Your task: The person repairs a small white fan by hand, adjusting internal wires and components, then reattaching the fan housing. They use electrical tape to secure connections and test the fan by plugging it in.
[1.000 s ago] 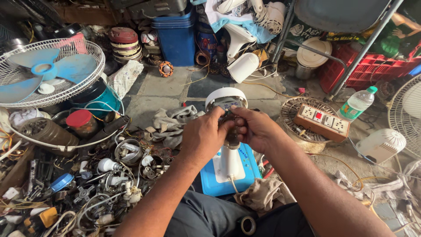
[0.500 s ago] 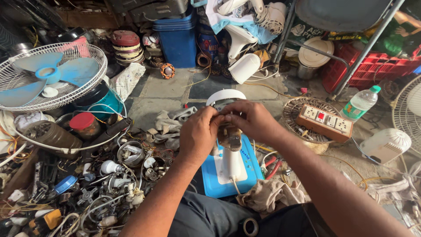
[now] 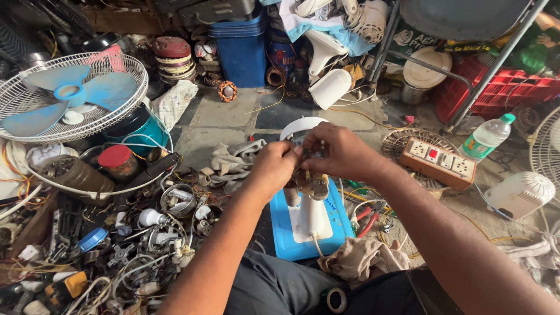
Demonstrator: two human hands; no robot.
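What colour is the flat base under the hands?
Light blue base with a white middle, seen in the head view.

View, single: head-worn camera, set above the person's own lap, looking steeply down and forward across a cluttered workshop floor

Range: close. Both forearms enter from the bottom edge; left hand (image 3: 274, 169) and right hand (image 3: 341, 153) meet near frame centre over the small fan motor (image 3: 312, 184) on its blue and white stand (image 3: 303, 224)

Field: wide, edges bowed. Blue-bladed fan guard (image 3: 70, 96) at far left, red crate (image 3: 513, 90) at upper right, blue bin (image 3: 242, 49) at top marking the far limit

Shared coverage: none, only one view supplied
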